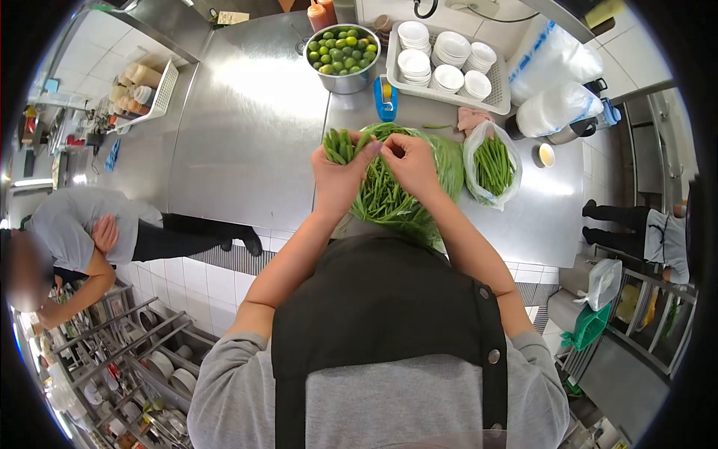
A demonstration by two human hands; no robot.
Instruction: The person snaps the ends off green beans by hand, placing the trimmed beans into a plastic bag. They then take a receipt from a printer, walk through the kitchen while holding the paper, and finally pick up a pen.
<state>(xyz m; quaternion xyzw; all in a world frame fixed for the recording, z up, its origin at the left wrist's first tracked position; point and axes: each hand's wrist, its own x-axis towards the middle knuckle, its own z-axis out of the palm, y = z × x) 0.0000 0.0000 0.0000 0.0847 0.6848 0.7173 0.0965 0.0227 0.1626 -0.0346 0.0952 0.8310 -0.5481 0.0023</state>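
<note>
My left hand (336, 178) is closed round a small bunch of green beans (338, 147), their tips sticking up past the fingers. My right hand (413, 163) meets it at the left thumb, with thumb and forefinger pinched together. Whatever lies in that pinch is too small to make out. Beneath both hands, an open green plastic bag (447, 166) holds many more green beans (381, 193). To its right stands a white plastic bag (511, 178) with longer green beans (493, 165) in it.
Behind the beans are a metal pot of green citrus fruit (342, 52), a blue tape dispenser (385, 105) and a white crate (479, 106) of stacked dishes. A small cup (546, 156) sits at the right. One person (90, 224) stands left, another (662, 239) far right.
</note>
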